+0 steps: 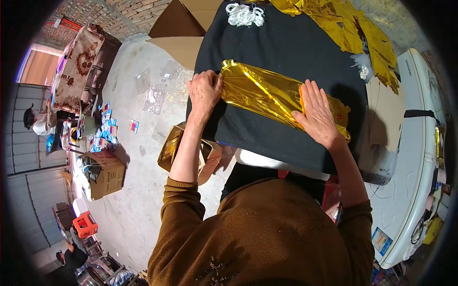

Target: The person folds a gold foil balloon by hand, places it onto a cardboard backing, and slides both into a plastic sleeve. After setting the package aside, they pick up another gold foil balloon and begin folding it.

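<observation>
A long folded piece of shiny gold foil (262, 90) lies across a black cloth-covered table (281, 43). My left hand (205, 93) is closed on the foil's left end, its fingers curled and thumb against the edge. Flat on the right part of the foil rests my right hand (317, 112), palm down, fingers stretched out. An orange strip shows beside its fingers. Beyond my right hand, the foil's far end looks crumpled. What lies under my right palm is hidden.
White string (244, 15) lies at the table's far edge. More gold sheets (338, 28) hang over the far right corner. Cardboard boxes (183, 28) stand beyond and left; a white chest (410, 167) is right. Other people (74, 257) are at the far left.
</observation>
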{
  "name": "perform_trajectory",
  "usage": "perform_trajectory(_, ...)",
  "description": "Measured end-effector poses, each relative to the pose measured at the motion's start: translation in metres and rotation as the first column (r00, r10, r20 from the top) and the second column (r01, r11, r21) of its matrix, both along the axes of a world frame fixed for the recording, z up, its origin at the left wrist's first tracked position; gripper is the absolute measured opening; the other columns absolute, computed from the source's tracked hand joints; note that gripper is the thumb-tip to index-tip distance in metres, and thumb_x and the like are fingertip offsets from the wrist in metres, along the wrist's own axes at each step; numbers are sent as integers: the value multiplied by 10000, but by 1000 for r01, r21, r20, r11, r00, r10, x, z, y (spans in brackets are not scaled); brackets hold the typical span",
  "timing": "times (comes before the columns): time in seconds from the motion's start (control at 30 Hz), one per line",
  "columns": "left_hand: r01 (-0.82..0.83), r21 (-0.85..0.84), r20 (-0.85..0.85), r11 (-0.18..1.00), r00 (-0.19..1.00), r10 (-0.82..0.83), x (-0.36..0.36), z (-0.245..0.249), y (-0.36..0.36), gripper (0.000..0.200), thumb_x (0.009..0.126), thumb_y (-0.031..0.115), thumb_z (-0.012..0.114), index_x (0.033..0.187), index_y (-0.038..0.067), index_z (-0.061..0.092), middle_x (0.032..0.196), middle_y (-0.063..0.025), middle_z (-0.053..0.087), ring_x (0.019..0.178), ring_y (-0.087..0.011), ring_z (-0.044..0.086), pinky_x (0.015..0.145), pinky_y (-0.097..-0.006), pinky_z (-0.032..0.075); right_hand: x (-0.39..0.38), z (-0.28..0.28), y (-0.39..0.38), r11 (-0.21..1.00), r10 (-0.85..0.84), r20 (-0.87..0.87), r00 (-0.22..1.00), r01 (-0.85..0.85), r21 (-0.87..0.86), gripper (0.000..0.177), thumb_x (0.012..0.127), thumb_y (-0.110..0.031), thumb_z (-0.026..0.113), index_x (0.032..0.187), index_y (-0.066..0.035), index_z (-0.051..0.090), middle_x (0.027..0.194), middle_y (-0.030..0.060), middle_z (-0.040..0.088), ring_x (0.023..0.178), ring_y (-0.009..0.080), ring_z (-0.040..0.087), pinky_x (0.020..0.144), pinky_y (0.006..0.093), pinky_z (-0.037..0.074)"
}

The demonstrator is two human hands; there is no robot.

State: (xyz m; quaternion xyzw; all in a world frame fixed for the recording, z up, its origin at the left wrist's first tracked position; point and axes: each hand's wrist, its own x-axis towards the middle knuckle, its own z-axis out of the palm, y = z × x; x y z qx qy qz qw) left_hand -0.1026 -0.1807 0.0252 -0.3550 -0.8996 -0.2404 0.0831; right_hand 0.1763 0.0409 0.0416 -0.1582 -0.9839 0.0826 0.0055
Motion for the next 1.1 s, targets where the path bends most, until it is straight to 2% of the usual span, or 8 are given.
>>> perform_trajectory(0.27, -12, 23, -38, 1000, 999, 13, 4, -1, 2, 295, 958, 342, 666, 894, 57, 707, 890, -139, 718, 949, -346, 653, 847, -471, 440, 0, -2, -3, 999, -18, -18, 1000, 18, 42, 870, 1022, -513, 525, 1617, 31, 198, 1696, 223, 170, 1594, 333, 102, 1302, 472, 66)
perform_trajectory(0.4, 23, 48, -196, 999, 981, -13, 1, -10, 4, 227, 914, 267, 693, 820, 65, 650, 810, -109, 690, 848, -328, 648, 796, -474, 447, -2, 0, -6, 998, -34, -41, 999, 36, 43, 878, 1013, -530, 532, 1608, 38, 227, 1692, 222, 191, 1592, 330, 120, 1300, 471, 73)
perform_trajectory(0.43, -1, 19, -81, 1000, 997, 3, 8, 4, 4, 210, 911, 278, 703, 871, 78, 652, 853, -109, 693, 887, -333, 646, 799, -486, 455, 0, -1, -7, 999, -33, -61, 998, 35, 39, 878, 1012, -539, 526, 1605, 41, 238, 1691, 222, 198, 1591, 328, 126, 1299, 470, 75)
perform_trajectory(0.57, 0, 62, -399, 998, 917, 25, 26, 27, 20, 356, 931, 310, 706, 1186, 69, 644, 1169, -114, 669, 1126, -325, 607, 943, -483, 453, 0, -6, -5, 997, -42, -107, 993, 48, 53, 884, 1010, -588, 486, 1590, 47, 283, 1684, 218, 229, 1588, 317, 148, 1298, 463, 78)
perform_trajectory(0.63, 250, 84, -374, 965, 905, -202, 50, 43, 35, 406, 984, 257, 649, 1346, 76, 616, 1381, -148, 607, 1341, -349, 527, 1123, -499, 372, 0, -8, -6, 997, -42, -116, 992, 49, 58, 889, 1010, -601, 477, 1591, 44, 283, 1683, 215, 234, 1587, 319, 152, 1299, 462, 77)
perform_trajectory(0.83, 557, -128, -231, 820, 788, -571, 126, 26, 82, 509, 1053, 340, 522, 1515, 124, 517, 1592, -142, 446, 1511, -320, 359, 1247, -531, 241, 1, -15, -6, 995, -34, -150, 988, 47, 90, 901, 1011, -618, 460, 1596, 39, 266, 1677, 209, 244, 1583, 313, 162, 1303, 461, 78)
perform_trajectory(0.97, 518, -121, -210, 847, 820, -532, 113, -11, 98, 528, 1080, 383, 460, 1552, 147, 472, 1605, -197, 408, 1512, -374, 342, 1240, -531, 235, 1, -17, -6, 996, -50, -174, 983, 61, 59, 894, 1007, -612, 464, 1600, 29, 275, 1688, 196, 233, 1590, 301, 148, 1304, 454, 65)
perform_trajectory(1.1, 370, -289, -232, 883, 868, -440, 112, -11, 97, 560, 1081, 463, 416, 1598, 247, 404, 1654, -193, 320, 1541, -450, 226, 1219, -640, 160, 2, -18, -8, 996, -66, -185, 981, 76, 51, 898, 1006, -629, 463, 1598, 24, 288, 1689, 188, 235, 1592, 297, 142, 1303, 454, 66)
